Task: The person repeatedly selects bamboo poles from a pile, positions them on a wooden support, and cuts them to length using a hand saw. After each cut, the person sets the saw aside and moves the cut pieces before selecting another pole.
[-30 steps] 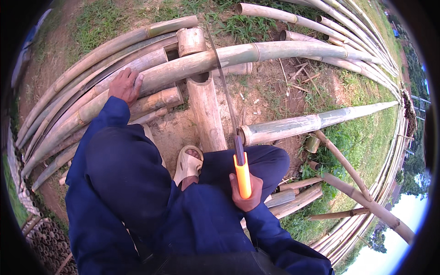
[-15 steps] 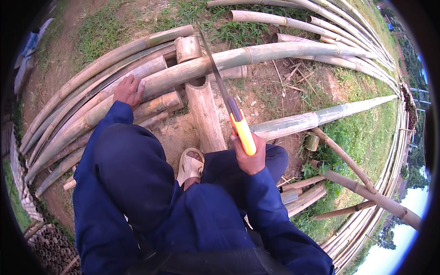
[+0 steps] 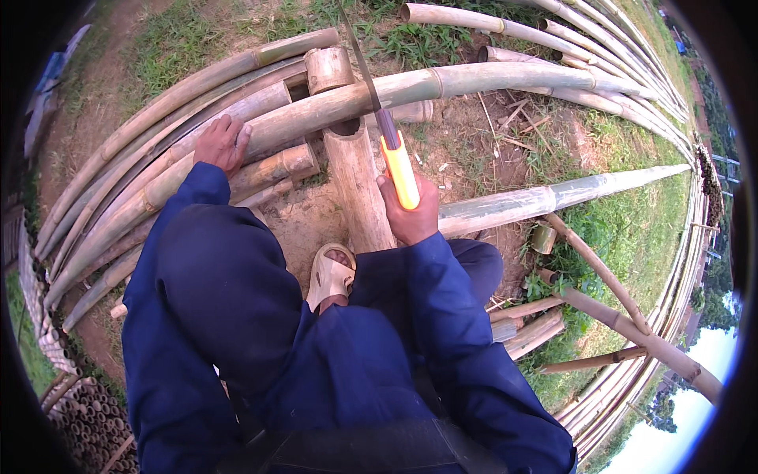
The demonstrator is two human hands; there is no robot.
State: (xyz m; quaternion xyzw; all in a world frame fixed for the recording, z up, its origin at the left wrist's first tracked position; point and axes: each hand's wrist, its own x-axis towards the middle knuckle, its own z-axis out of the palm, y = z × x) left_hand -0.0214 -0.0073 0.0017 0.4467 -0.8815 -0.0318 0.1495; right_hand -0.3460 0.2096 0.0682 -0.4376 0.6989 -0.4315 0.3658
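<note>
A long bamboo pole (image 3: 482, 80) runs across in front of me, over an upright-leaning bamboo post (image 3: 355, 186) with an open, hollow top. My left hand (image 3: 223, 145) presses on the pole left of this post, palm down, its fingers bent over the top. My right hand (image 3: 412, 209) is closed round the yellow handle of a handsaw (image 3: 401, 170). The saw's dark blade crosses the pole just above the post, pointing away from me. Whether it has cut into the pole I cannot tell. A short bamboo piece (image 3: 328, 69) sits behind the pole.
More bamboo poles (image 3: 197, 75) lie side by side at the left, and several others (image 3: 545, 31) at the far right. Another thick pole (image 3: 513, 207) stretches rightward past my knee. A bamboo frame (image 3: 632, 332) stands at the right. My sandalled foot (image 3: 332, 272) is beside the post.
My right hand has pushed the saw forward, away from me, so more of the blade is past the pole. My left hand stays on the pole.
</note>
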